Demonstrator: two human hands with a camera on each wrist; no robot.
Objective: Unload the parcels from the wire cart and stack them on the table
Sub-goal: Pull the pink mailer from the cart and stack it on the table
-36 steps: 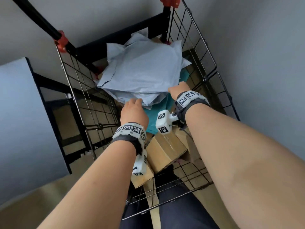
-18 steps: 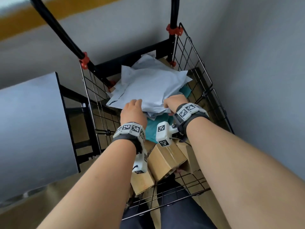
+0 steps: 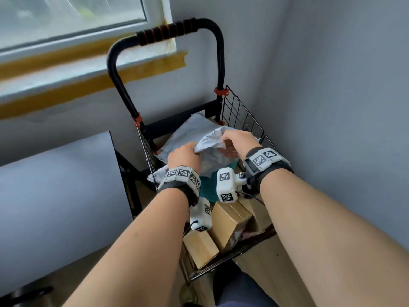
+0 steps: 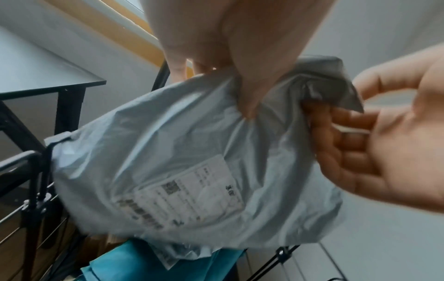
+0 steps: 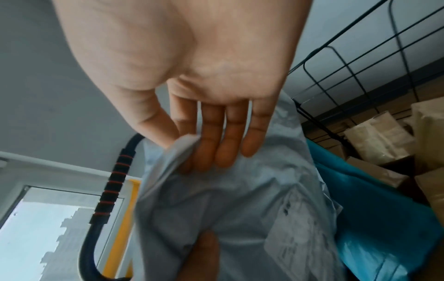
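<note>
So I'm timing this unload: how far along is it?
Barely started: the visible stretch of table holds no parcels. In hand: the left hand and right hand grip a grey mailer bag. Left in the wire cart: more grey mailers, a teal bag, cardboard boxes.

Your wire cart [image 3: 243,116] stands on the floor [image 3: 261,260], in the corner just right of the table [image 3: 57,185]. Inside it, brown cardboard boxes [image 3: 228,220] fill the near end, a teal bag [image 3: 209,187] lies past them, and grey mailers [image 3: 177,140] pile toward the handle.
</note>
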